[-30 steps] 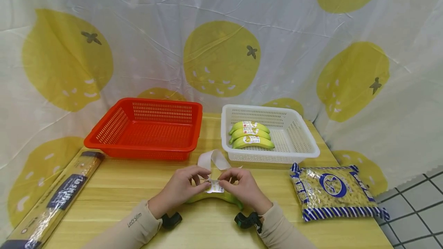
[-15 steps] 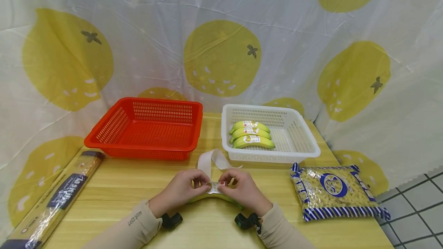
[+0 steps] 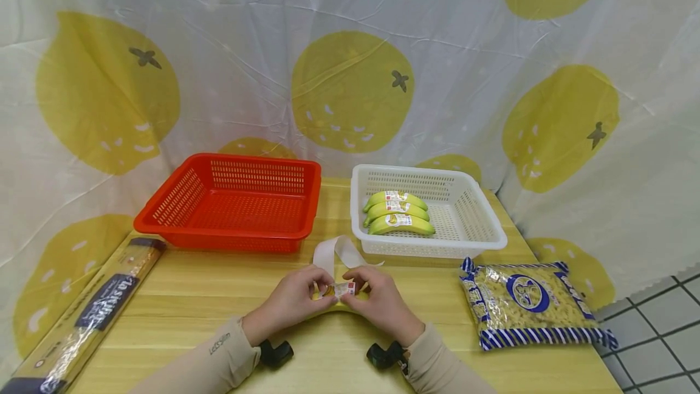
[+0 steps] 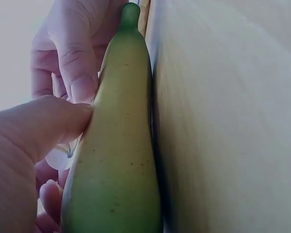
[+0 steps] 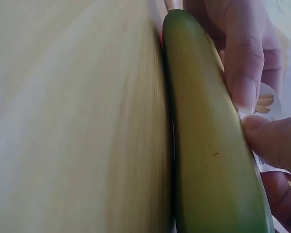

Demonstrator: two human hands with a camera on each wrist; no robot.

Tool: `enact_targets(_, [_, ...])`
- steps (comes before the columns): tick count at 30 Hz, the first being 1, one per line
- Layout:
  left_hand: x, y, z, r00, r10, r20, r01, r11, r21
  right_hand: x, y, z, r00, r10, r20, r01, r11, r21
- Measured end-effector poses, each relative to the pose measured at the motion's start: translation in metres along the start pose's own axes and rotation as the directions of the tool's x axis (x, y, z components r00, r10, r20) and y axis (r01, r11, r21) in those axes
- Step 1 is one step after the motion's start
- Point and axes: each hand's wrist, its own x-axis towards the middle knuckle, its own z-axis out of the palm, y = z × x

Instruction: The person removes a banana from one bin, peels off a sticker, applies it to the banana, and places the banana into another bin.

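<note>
A yellow-green banana (image 3: 340, 307) lies crosswise on the table in front of me, its ends mostly hidden by my hands in the head view. Over its upper side is a small white label (image 3: 343, 289) with a banana picture and a red mark. My left hand (image 3: 292, 300) pinches the label's left part between thumb and fingers. On the other end, my right hand (image 3: 385, 304) pinches it too. Both wrist views show the thumbs close together against the banana's side (image 4: 119, 116); the label's printed picture (image 5: 264, 103) peeks out beside the left thumb.
Behind the hands a curled white paper strip (image 3: 325, 255) stands on the table (image 3: 219, 284). Farther back are a red basket (image 3: 226, 243) and a white basket (image 3: 421, 249) with three labelled bananas (image 3: 399, 224). Pasta bags (image 3: 527, 303) (image 3: 101, 309) lie right and left.
Both hands have drawn slightly closer together around the label. The label has tilted and shows more of its print, and the banana's green right end is now covered.
</note>
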Motion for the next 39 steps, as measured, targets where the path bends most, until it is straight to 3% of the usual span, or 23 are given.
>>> enact_targets(4, [0.000,0.001,-0.002,1.000,-0.015,0.016,0.015,1.000,-0.003,0.000,-0.001,-0.001,0.999,0.034,0.018,-0.035,0.999,0.007])
enact_targets(8, [-0.002,-0.001,-0.005,0.999,-0.010,0.041,0.013,0.997,-0.074,-0.004,-0.001,-0.003,0.995,0.091,0.034,-0.092,0.995,0.042])
enact_targets(11, [-0.004,-0.002,-0.007,0.999,0.009,0.040,-0.004,0.993,-0.119,-0.008,-0.001,-0.004,0.995,0.092,0.033,-0.094,0.994,0.061])
enact_targets(17, [-0.006,-0.004,-0.007,0.994,0.111,0.002,-0.110,0.988,-0.109,-0.010,0.003,-0.002,0.999,-0.042,0.002,0.042,0.999,0.022])
enact_targets(21, [-0.006,-0.005,-0.005,0.978,0.209,-0.021,-0.210,0.972,-0.106,-0.010,0.006,-0.001,0.996,-0.091,-0.001,0.091,0.996,0.003])
enact_targets(25, [-0.006,-0.006,-0.005,0.963,0.269,-0.029,-0.270,0.957,-0.108,-0.010,0.009,-0.001,0.994,-0.107,0.022,0.107,0.994,0.007])
enact_targets(33, [-0.005,-0.005,-0.004,0.968,0.251,-0.010,-0.251,0.965,-0.077,-0.011,0.008,-0.001,0.984,-0.179,0.010,0.179,0.982,-0.055])
enact_targets(39, [-0.005,-0.007,-0.003,0.974,0.224,0.010,-0.223,0.973,-0.066,-0.011,0.006,-0.001,0.989,-0.146,0.021,0.148,0.985,-0.090])
